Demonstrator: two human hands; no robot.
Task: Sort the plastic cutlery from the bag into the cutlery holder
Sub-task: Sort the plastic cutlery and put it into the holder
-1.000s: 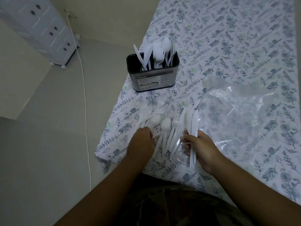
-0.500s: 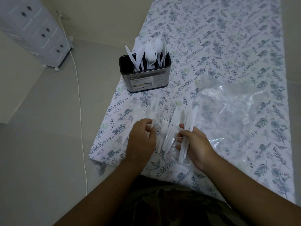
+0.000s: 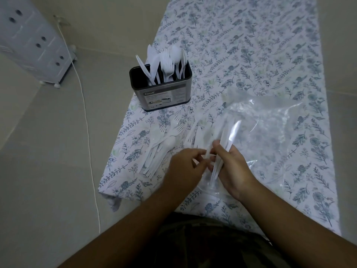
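Note:
A black cutlery holder [image 3: 164, 98] stands near the table's left edge with white plastic knives, forks and spoons upright in it. In front of it a loose pile of white forks and spoons [image 3: 164, 144] lies on the floral cloth. My right hand [image 3: 231, 167] grips a bundle of white plastic knives [image 3: 226, 142] that points away from me. My left hand [image 3: 183, 167] pinches one white piece beside that bundle; motion blur hides which kind it is. A clear plastic bag [image 3: 270, 132] lies flat to the right, partly under my right hand.
The floral tablecloth [image 3: 251, 55] runs far ahead. The table's left edge drops to a grey floor, where a white cable [image 3: 85, 113] runs to a white drawer unit [image 3: 32, 41] on small feet at the far left.
My left hand has left the pile of forks and spoons and moved right to meet my right hand, fingers now on a piece by the bundle. My right hand keeps its knives.

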